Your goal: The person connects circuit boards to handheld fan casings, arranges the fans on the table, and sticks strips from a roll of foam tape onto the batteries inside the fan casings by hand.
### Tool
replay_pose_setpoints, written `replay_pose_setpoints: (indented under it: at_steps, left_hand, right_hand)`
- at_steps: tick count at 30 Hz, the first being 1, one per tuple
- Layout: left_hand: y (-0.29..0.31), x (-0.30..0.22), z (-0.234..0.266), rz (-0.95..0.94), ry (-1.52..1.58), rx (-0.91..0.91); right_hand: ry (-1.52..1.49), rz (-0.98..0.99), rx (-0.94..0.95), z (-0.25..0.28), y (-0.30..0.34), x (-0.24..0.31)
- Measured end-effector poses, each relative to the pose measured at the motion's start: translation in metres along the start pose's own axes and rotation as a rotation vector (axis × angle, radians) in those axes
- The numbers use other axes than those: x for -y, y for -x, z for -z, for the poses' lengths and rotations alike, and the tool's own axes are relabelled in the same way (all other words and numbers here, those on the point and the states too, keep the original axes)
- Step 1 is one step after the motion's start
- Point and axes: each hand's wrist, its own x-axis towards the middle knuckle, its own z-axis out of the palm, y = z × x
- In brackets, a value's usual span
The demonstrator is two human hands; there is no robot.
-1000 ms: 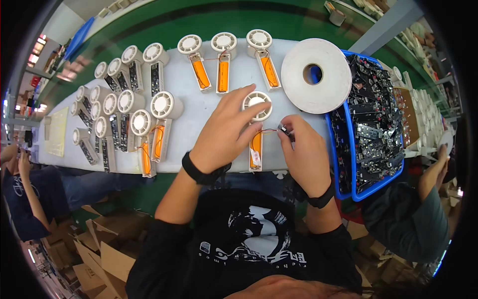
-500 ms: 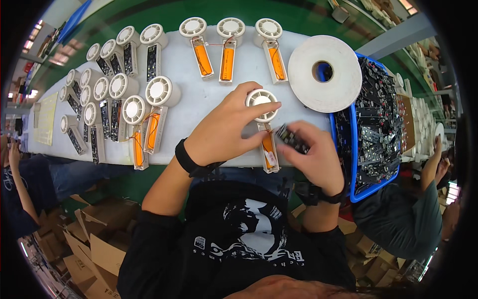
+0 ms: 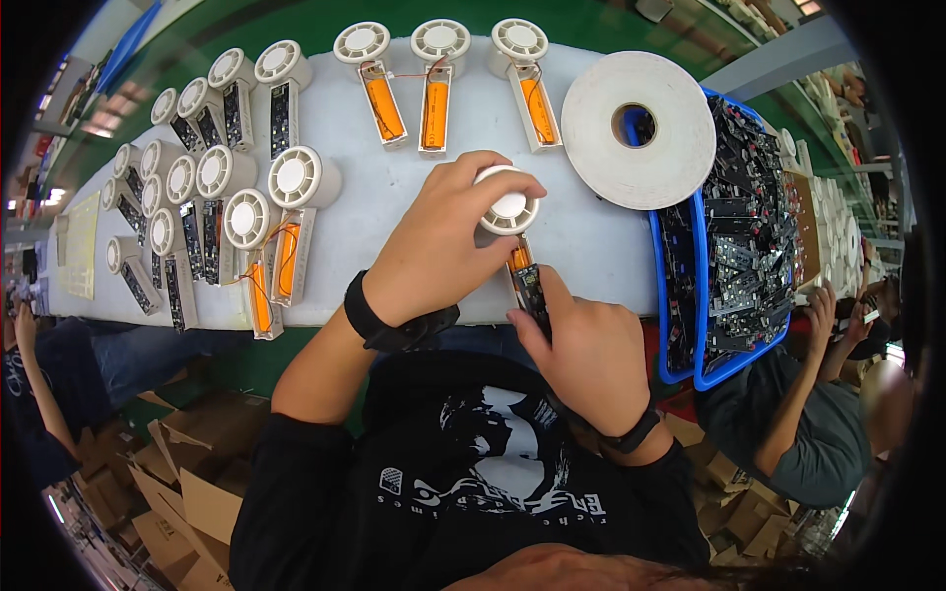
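Both hands, pale worktop, cardboard boxes

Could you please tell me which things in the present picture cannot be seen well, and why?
All in the head view:
White round head: rim partly hidden by the left hand.
Black circuit board: lower part partly behind the right hand.
Orange cylinder: mostly covered by that board.
Blue bin: bottom hidden under heaped boards.

Even, fairly bright light covers the pale worktop in mid-frame, where shadows are faint and detail mostly crisp. Whitish glare patches mark the upper left. The black shirt at lower centre sinks into darkness. Toward the black rim, shapes bow and soften.
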Motion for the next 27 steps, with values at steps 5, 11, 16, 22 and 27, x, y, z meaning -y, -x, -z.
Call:
replay_pose_setpoints:
  at_steps: [5,11,16,22,27]
  left_hand:
    - [-0.009,-0.006,0.0,0.078,-0.071,0.043]
    - [-0.01,-0.004,-0.005,0.123,-0.148,0.04]
    - [0.002,0.01,-0.013,0.157,0.118,-0.051]
    - [0.023,0.02,-0.01,0.169,0.553,-0.005]
    - [0.022,0.024,-0.017,0.077,0.361,0.002]
  right_hand:
    - [-0.156,0.037,0.088,0.011,-0.003,-0.021]
    - [-0.339,-0.142,0.079,0.009,-0.003,-0.014]
    - [-0.352,-0.129,-0.147,-0.02,0.002,-0.012]
    - [-0.027,0.046,-0.382,-0.044,-0.001,-0.004]
    - [0.13,0.089,-0.343,-0.043,-0.004,-0.001]
